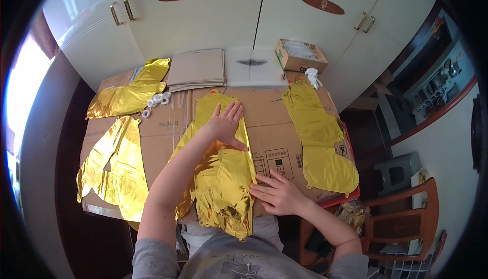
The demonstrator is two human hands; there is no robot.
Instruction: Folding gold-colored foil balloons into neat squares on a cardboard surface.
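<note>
Flat gold foil balloons lie on a cardboard-covered table. The middle foil balloon (222, 172) is in front of me, its right edge folded over in a long narrow strip and its near end crumpled. My left hand (226, 124) presses on its upper part, palm down, fingers stretched out. Lower down, my right hand (278, 195) touches the folded edge with its fingertips, fingers apart. Another foil balloon (320, 142) lies flat on the right. At the left are a triangular foil balloon (119, 162) with a small slit and a bent foil balloon (129, 93) farther back.
White tape rolls (158, 99) sit at the back left, beside a stack of cardboard sheets (197, 69). A clear plastic sheet (254, 70), a box of plastic packets (301, 58) and a crumpled white item (312, 78) are along the back. A wooden chair (429, 218) stands at right.
</note>
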